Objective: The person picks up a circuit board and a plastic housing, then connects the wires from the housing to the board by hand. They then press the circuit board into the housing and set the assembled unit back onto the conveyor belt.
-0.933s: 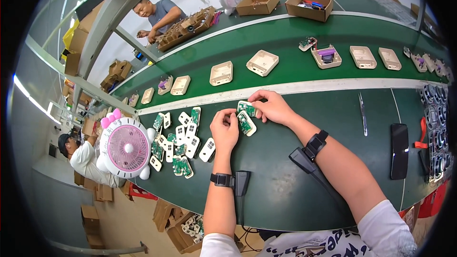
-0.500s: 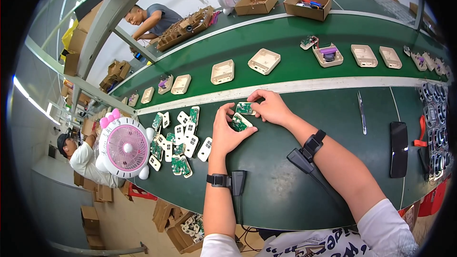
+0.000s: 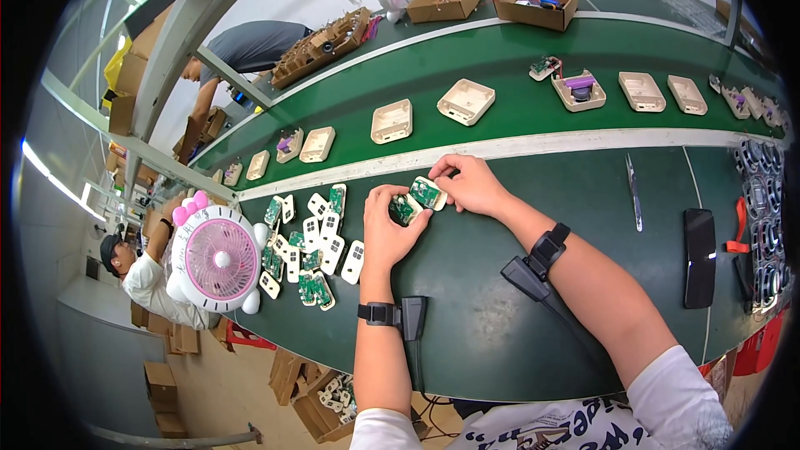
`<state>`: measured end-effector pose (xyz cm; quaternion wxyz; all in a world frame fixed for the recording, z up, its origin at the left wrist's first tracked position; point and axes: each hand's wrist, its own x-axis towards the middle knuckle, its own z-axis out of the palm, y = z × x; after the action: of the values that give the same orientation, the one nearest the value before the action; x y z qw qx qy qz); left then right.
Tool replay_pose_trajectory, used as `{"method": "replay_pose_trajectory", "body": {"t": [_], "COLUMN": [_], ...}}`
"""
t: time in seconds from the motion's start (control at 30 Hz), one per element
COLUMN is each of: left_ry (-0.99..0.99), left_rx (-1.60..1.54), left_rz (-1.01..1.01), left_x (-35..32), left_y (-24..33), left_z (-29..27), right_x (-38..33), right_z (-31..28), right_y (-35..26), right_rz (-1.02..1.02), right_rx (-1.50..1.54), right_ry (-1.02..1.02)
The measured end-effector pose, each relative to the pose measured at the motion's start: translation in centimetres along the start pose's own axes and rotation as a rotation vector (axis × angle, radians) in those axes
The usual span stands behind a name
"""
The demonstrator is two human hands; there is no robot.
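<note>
My left hand (image 3: 388, 236) is closed round a small cream panel with a green circuit board (image 3: 403, 209), thumb along its lower edge. In my right hand (image 3: 469, 185), pinched at the edge, is a second cream panel with a green circuit board (image 3: 427, 192), tilted beside the first. Their neighbouring edges touch or nearly touch; I cannot tell which. Left of my left hand lies a loose heap of similar cream panels (image 3: 331, 255), some face up with dark square openings, others showing green boards.
A pink and white fan (image 3: 222, 259) stands left of the heap. Beyond a pale rail, a green belt carries cream housings (image 3: 392, 122). Tweezers (image 3: 635, 192), a black phone (image 3: 699, 258) and stacked round metal-rimmed parts (image 3: 764, 242) lie right. Two co-workers are at the left.
The right-hand panel has turned from nearly level to tilted, close against the left one. Both hands shifted slightly left. The co-worker at the back has bent down leftward.
</note>
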<state>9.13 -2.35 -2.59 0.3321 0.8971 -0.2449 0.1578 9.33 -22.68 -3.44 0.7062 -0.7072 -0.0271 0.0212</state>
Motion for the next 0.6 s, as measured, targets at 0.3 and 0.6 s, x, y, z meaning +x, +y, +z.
{"method": "replay_pose_trajectory", "body": {"t": [0.3,0.6], "left_ry": [0.005,-0.016], "left_rx": [0.010,0.005], "left_rz": [0.031,-0.069], "left_x": [0.1,0.1], "left_y": [-0.4,-0.9], "left_z": [-0.2,-0.9], "right_x": [0.3,0.5], "right_z": [0.4,1.5], "right_y": [0.0,0.2], "right_rz": [-0.003,-0.264], "right_rx": [-0.035,-0.354], "right_ry": [-0.045,-0.024]}}
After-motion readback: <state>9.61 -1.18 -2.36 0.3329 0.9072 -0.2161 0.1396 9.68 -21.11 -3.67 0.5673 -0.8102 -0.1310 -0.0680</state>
